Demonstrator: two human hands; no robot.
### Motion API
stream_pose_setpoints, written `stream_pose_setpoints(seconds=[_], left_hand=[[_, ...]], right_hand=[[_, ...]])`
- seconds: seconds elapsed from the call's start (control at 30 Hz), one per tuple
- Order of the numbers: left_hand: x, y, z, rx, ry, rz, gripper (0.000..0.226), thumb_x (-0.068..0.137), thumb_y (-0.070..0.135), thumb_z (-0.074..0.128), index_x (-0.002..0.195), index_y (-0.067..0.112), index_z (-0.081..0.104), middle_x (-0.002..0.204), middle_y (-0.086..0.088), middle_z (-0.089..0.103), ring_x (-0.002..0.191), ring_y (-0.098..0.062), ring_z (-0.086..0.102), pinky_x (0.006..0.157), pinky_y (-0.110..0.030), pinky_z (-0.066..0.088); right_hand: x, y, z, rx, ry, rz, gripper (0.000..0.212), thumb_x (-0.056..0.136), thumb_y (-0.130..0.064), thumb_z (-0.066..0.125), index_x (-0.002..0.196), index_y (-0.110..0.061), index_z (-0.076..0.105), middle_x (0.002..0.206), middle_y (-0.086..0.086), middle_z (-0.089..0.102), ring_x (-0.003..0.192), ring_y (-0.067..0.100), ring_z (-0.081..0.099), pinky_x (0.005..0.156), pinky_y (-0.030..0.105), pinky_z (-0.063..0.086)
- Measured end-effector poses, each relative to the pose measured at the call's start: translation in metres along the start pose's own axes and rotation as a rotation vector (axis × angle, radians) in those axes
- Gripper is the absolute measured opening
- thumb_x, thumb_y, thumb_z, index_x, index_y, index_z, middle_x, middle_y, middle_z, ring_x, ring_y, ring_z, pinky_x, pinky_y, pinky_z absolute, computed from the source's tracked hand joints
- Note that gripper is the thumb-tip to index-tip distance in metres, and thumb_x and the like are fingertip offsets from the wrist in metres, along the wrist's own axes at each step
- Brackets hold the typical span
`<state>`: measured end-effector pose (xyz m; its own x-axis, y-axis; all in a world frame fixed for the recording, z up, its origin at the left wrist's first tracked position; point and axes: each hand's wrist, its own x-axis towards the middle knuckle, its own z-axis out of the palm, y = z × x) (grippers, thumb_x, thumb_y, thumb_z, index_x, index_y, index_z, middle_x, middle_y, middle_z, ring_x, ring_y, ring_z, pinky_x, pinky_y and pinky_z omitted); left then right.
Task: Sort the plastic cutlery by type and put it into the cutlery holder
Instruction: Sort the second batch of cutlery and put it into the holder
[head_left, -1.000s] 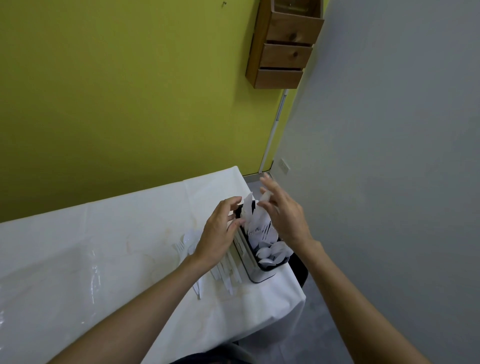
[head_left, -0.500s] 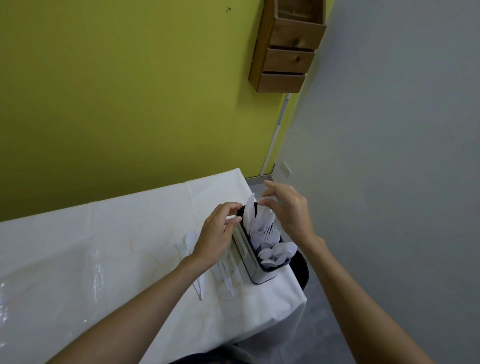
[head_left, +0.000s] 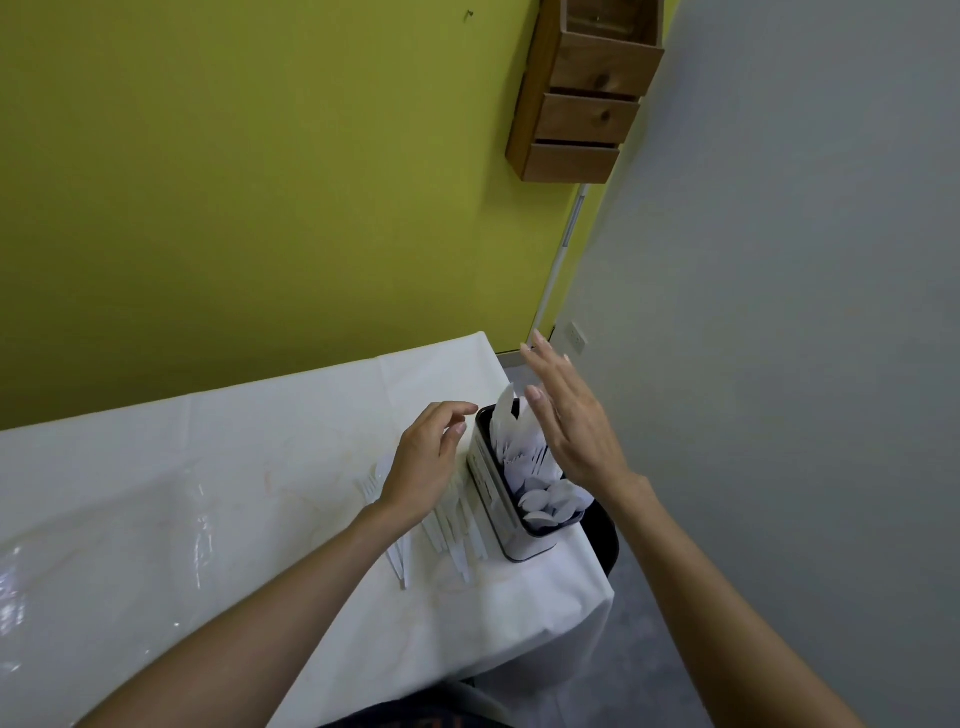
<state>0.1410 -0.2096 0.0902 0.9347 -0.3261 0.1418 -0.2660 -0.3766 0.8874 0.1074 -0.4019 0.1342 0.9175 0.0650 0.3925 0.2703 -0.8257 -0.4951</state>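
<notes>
Cutlery holder (head_left: 491, 488): stands upright near the right front corner of the table (head_left: 208, 493); dark rim, pale side wall.
Contents: white plastic knives (head_left: 506, 415) stand at the far end, forks (head_left: 524, 460) in the middle, spoons (head_left: 550, 504) at the near end.
Loose cutlery (head_left: 449, 530): white pieces lie flat on the table, just beside the holder's left wall and partly under the left wrist.
Left hand (head_left: 423, 462): fingers loosely curled, thumb and forefinger apart, nothing held. It hovers over the loose pieces with its fingertips close to the rim; contact cannot be told.
Right hand (head_left: 571, 426): fingers straight and slightly spread, palm turned toward the holder, nothing held. It sits above the holder's right side.
Change: half a second ago the right thumb and fingers were pinched together at the knives; they are now opened and lifted clear. The left fingers, then at the rim, have drawn slightly back.
</notes>
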Motion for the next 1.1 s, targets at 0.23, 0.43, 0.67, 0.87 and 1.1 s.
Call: stream_pose_setpoints(seconds=[0.23, 0.43, 0.67, 0.87, 1.1], left_hand=[[-0.005, -0.001, 0.001, -0.006, 0.006, -0.007, 0.029, 0.099, 0.007, 0.044, 0.118, 0.022, 0.061, 0.119, 0.01, 0.061, 0.107, -0.003, 0.056, 0.088, -0.01, 0.041], [-0.004, -0.002, -0.001, -0.012, 0.022, -0.03, 0.028, 0.1, 0.008, 0.044, 0.118, 0.021, 0.061, 0.119, 0.01, 0.061, 0.108, -0.003, 0.056, 0.086, -0.008, 0.039], [-0.004, -0.005, -0.002, -0.026, 0.022, -0.043, 0.028, 0.1, 0.009, 0.043, 0.116, 0.023, 0.061, 0.118, 0.012, 0.061, 0.107, -0.001, 0.055, 0.087, -0.012, 0.043], [-0.004, -0.006, -0.003, -0.034, 0.005, -0.045, 0.028, 0.1, 0.01, 0.042, 0.116, 0.023, 0.062, 0.119, 0.011, 0.061, 0.108, 0.0, 0.055, 0.088, -0.011, 0.042], [0.001, -0.001, 0.004, -0.054, -0.007, -0.034, 0.027, 0.1, 0.01, 0.043, 0.116, 0.02, 0.062, 0.117, 0.011, 0.061, 0.107, 0.001, 0.054, 0.085, -0.003, 0.039]], right_hand=[[0.002, 0.004, 0.007, -0.144, -0.007, -0.079, 0.048, 0.104, -0.037, 0.033, 0.132, -0.006, 0.057, 0.131, 0.008, 0.063, 0.124, 0.017, 0.054, 0.114, 0.025, 0.024], [0.025, 0.004, 0.006, -0.083, 0.094, -0.112, 0.02, 0.089, -0.024, 0.06, 0.084, -0.014, 0.076, 0.081, -0.006, 0.073, 0.085, 0.014, 0.061, 0.093, 0.039, 0.04], [0.021, 0.022, 0.008, -0.172, -0.015, -0.134, 0.024, 0.09, -0.036, 0.058, 0.083, -0.022, 0.077, 0.107, -0.001, 0.072, 0.111, 0.026, 0.057, 0.091, 0.052, 0.045], [0.01, 0.014, -0.008, 0.15, 0.103, 0.319, 0.031, 0.09, -0.027, 0.068, 0.119, -0.017, 0.063, 0.111, -0.002, 0.061, 0.096, 0.008, 0.058, 0.083, 0.021, 0.047], [0.019, 0.01, -0.016, 0.238, 0.196, 0.387, 0.008, 0.088, -0.014, 0.071, 0.081, -0.011, 0.07, 0.068, -0.008, 0.067, 0.059, -0.005, 0.058, 0.058, 0.01, 0.046]])
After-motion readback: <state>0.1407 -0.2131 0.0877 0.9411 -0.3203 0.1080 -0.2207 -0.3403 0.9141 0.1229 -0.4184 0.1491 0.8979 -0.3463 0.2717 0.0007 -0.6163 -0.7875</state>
